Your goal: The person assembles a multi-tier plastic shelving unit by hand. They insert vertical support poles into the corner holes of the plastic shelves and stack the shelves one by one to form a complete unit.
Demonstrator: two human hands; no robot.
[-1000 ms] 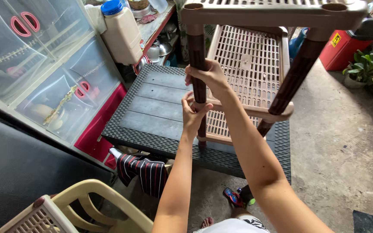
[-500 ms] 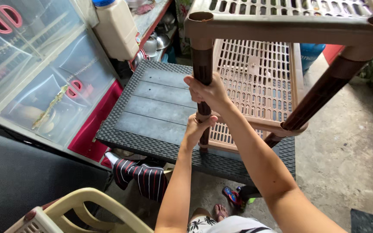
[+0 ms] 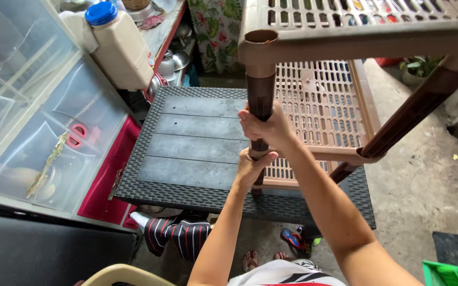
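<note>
Head view shows your right hand (image 3: 265, 128) wrapped tight around the dark brown post (image 3: 260, 100) of the beige plastic rack (image 3: 319, 100), and your left hand (image 3: 252, 165) closed around the same post just below it, at the joint with the lower shelf (image 3: 340, 153). That rack stands on the dark woven-edge table (image 3: 197, 143), toward its right side, with the top shelf (image 3: 356, 37) near your face. Left of the table sit clear plastic drawers (image 3: 38, 122) and a white jug with a blue cap (image 3: 115, 45); a striped cloth (image 3: 178, 233) hangs at the near edge. Both grips are on one corner only, so a hard twist could likely tip the rack off the right edge or pop the far posts loose
</note>
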